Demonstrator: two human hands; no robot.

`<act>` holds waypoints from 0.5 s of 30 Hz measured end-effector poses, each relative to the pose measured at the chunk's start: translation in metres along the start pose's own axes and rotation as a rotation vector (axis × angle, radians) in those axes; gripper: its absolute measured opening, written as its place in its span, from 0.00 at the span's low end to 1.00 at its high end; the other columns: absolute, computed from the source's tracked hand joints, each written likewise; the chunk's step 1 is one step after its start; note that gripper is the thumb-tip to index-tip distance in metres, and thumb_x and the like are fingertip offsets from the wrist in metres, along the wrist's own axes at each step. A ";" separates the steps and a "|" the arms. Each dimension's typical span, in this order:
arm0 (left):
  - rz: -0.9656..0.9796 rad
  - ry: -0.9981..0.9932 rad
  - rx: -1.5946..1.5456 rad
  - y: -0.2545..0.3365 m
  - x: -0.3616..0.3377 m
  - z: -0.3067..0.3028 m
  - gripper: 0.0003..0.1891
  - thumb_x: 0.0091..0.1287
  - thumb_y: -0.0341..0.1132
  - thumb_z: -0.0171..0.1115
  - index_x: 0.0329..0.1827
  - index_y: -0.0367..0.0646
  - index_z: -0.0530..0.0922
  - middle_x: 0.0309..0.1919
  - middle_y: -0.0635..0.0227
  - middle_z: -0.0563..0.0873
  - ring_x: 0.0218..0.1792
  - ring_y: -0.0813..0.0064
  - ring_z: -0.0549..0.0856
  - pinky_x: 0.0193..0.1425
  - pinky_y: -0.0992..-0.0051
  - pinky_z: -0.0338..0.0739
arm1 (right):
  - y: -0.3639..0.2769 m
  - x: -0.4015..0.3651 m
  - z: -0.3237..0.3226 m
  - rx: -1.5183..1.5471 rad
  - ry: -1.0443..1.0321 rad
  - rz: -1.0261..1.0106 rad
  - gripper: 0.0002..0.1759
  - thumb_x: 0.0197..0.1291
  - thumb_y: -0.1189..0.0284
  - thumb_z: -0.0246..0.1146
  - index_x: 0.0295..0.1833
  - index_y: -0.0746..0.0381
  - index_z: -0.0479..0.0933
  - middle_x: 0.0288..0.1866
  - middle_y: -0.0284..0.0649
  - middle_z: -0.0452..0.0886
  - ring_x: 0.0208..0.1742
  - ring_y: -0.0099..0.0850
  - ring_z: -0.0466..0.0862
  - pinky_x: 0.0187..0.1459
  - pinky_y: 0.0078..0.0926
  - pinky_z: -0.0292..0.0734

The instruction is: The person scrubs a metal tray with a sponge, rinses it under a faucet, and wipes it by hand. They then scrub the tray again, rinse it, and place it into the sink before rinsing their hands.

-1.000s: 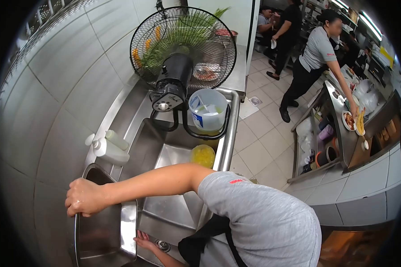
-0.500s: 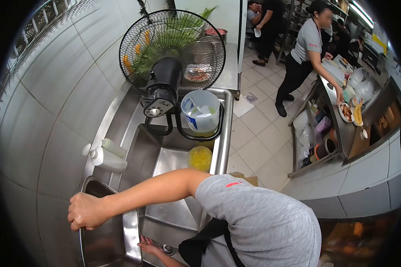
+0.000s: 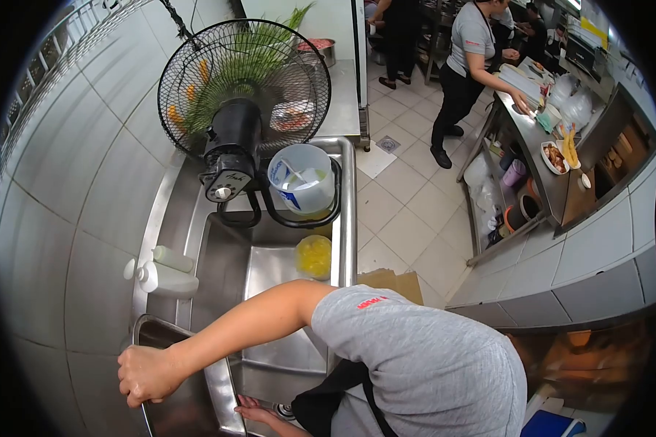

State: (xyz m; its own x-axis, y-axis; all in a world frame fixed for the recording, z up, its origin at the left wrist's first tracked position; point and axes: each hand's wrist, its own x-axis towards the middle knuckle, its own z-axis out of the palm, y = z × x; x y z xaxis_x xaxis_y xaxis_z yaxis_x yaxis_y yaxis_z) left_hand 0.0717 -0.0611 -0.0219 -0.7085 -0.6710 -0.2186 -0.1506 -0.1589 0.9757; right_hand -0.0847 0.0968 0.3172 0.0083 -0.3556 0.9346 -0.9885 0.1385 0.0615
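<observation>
My right hand [image 3: 149,375], at the lower left, is closed on the far rim of a deep metal pan [image 3: 186,400]. The arm in a grey sleeve stretches across the sink to it. My left hand [image 3: 259,411] is low beside the pan's near edge, palm up with fingers stretched out; part of it is hidden by the pan. The pan hangs over the lower end of the steel sink [image 3: 277,273]. A clear tub with yellow contents [image 3: 314,256] stands in the sink's upper right corner.
A black fan [image 3: 244,87] and a translucent bucket [image 3: 301,178] stand across the sink's upper end. White bottles [image 3: 168,280] line the tiled wall. A co-worker [image 3: 468,73] stands at a counter with food dishes [image 3: 554,158].
The view has shifted, so the fan and sink appear further left and lower. My right hand still grips the pan. The co-worker's hand has moved away from the food dishes.
</observation>
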 end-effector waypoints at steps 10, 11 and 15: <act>-0.014 -0.025 0.019 -0.003 0.003 -0.004 0.40 0.64 0.65 0.31 0.62 0.34 0.63 0.60 0.62 0.70 0.62 0.57 0.65 0.60 0.66 0.60 | -0.003 0.000 -0.001 -0.042 -0.030 0.003 0.07 0.31 0.64 0.63 0.24 0.45 0.78 0.21 0.21 0.75 0.26 0.25 0.77 0.27 0.27 0.66; -0.025 -0.018 0.014 -0.002 0.002 -0.002 0.40 0.64 0.65 0.31 0.62 0.34 0.63 0.60 0.62 0.70 0.63 0.57 0.64 0.61 0.66 0.59 | -0.004 0.000 -0.003 -0.030 -0.001 -0.012 0.06 0.31 0.64 0.63 0.22 0.47 0.77 0.19 0.23 0.74 0.26 0.25 0.76 0.26 0.27 0.65; -0.048 -0.038 0.033 -0.006 0.005 -0.004 0.40 0.63 0.65 0.32 0.61 0.35 0.64 0.61 0.62 0.68 0.64 0.58 0.62 0.62 0.66 0.58 | -0.005 0.000 0.004 -0.035 -0.003 -0.042 0.05 0.32 0.63 0.64 0.21 0.47 0.77 0.19 0.23 0.74 0.26 0.25 0.76 0.26 0.27 0.65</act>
State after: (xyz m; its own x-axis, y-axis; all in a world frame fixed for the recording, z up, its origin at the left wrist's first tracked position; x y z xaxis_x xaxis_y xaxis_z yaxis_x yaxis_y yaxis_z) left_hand 0.0718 -0.0669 -0.0287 -0.7258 -0.6349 -0.2649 -0.2072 -0.1654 0.9642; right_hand -0.0798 0.0927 0.3159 0.0494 -0.3645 0.9299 -0.9813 0.1555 0.1131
